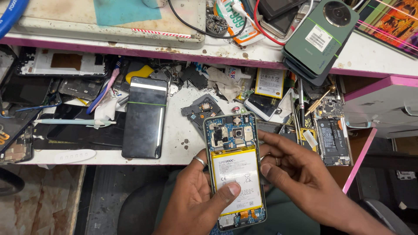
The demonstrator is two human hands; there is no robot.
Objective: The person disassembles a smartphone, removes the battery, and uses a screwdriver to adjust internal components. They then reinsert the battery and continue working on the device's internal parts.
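So we've got the opened smartphone (235,169) held up just in front of the surface (183,130), back cover off, blue board and white battery (237,180) showing. Our left hand (198,204) is wrapped around its lower left edge, thumb pressed flat on the battery. Our right hand (300,174) grips the right edge, fingers curled behind it. On the surface to the left lies a black phone (145,117); a green phone (320,37) sits on the shelf above.

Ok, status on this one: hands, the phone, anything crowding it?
Left hand cradles the opened phone, thumb on its battery. Right hand grips the phone's right edge. Phone held off the cluttered bench; nothing blocking.
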